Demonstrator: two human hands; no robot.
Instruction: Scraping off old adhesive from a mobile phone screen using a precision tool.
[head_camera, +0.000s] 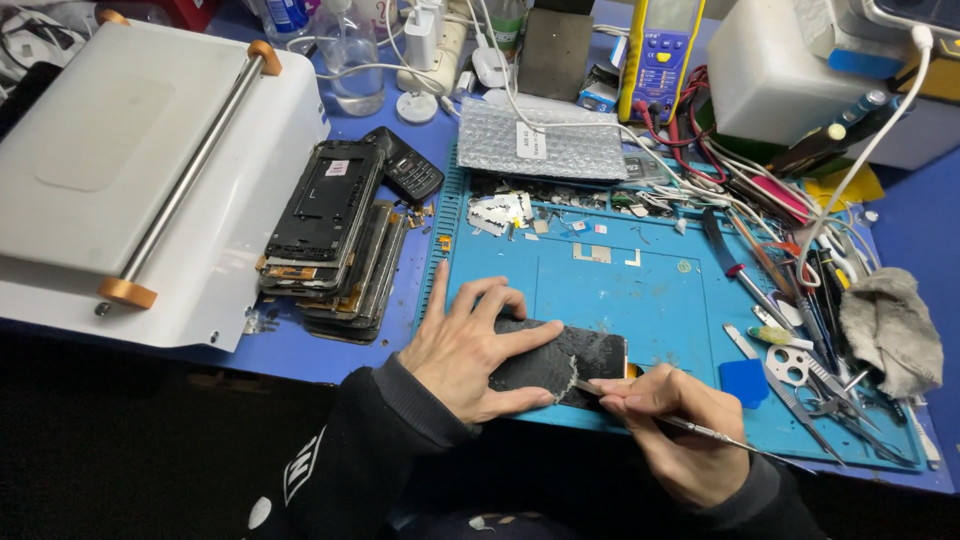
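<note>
My left hand (468, 342) lies flat on a dark phone with a cracked screen (580, 355), pressing it down on the blue work mat (650, 290). The fingers spread over the phone's left half. My right hand (672, 420) pinches a thin metal pry tool (700, 430) like a pen. Its tip touches the phone's lower edge near the middle. Both sleeves are black.
A stack of phone frames (335, 235) and a small keypad phone (405, 165) lie left of the mat. A white machine with a metal roller (150, 170) stands far left. Tweezers, scissors (800, 370), screwdrivers, a grey rag (890, 330), a yellow multimeter (655, 55) and a bubble-wrap bag (545, 140) crowd the right and back.
</note>
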